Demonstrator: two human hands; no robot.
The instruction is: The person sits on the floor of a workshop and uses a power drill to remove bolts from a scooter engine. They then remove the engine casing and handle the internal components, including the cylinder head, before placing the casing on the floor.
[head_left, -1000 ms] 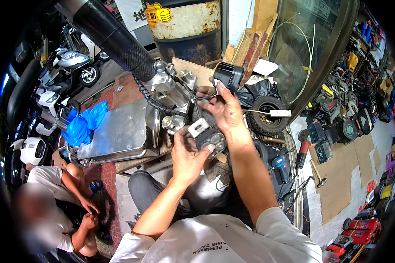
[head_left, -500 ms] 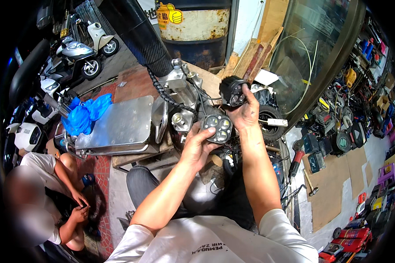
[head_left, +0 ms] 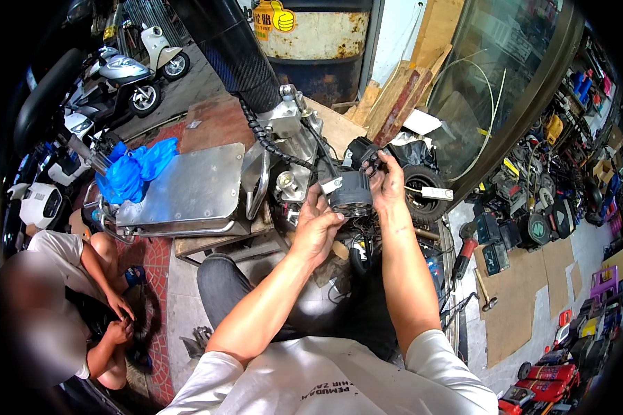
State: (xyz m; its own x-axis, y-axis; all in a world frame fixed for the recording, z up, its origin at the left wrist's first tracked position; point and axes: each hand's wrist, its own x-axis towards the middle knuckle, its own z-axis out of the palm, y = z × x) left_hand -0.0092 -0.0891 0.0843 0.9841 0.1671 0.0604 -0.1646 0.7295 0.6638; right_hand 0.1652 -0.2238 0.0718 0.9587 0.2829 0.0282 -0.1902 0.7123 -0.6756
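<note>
My left hand (head_left: 318, 223) grips a black LED headlight (head_left: 351, 195), its ribbed side turned up and its lenses tipped toward me. A small pale metal tab shows on top of this lamp. Close beside it, my right hand (head_left: 387, 181) is closed on a second black LED headlight (head_left: 361, 152), held slightly higher and farther away. Dark cables run from the metal steering part (head_left: 291, 128) down behind the lamps. Just left of my left hand stands a round metal fitting (head_left: 286, 182) on the vehicle frame. Some of my fingertips are hidden behind the lamps.
A flat metal deck (head_left: 187, 176) with a blue plastic bag (head_left: 140, 169) lies to the left. Another person (head_left: 111, 297) crouches at lower left. At right are a small wheel (head_left: 426, 200), a red-and-black power tool (head_left: 466, 252), a hammer (head_left: 488, 301) and cardboard (head_left: 516, 311).
The left lamp has tipped from lenses facing up to its ribbed side showing. The right lamp has turned and come down a little, so the two lamps are nearer each other.
</note>
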